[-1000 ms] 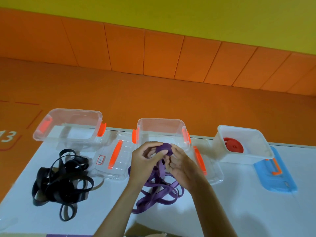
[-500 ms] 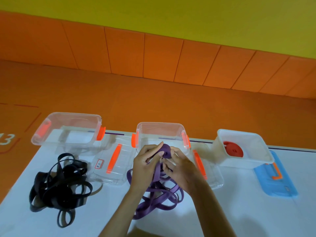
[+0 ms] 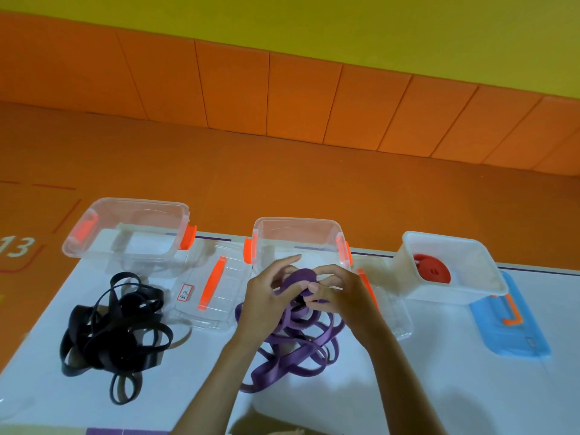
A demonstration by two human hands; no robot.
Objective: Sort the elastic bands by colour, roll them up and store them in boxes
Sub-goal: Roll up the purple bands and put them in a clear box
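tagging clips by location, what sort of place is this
Likely a children's play or activity room: orange padded wall panels, an orange floor with a painted number 13, and a white table holding clear plastic storage boxes.

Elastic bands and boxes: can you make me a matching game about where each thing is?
Things:
1. black bands
2. purple band
3. red roll
4. blue lid

Places:
A. inside the white box
B. held between the left hand and the right hand
C. tangled heap on the table, left side
D. lying flat on the table, far right

Pairs: 1-C, 2-B, 3-A, 4-D
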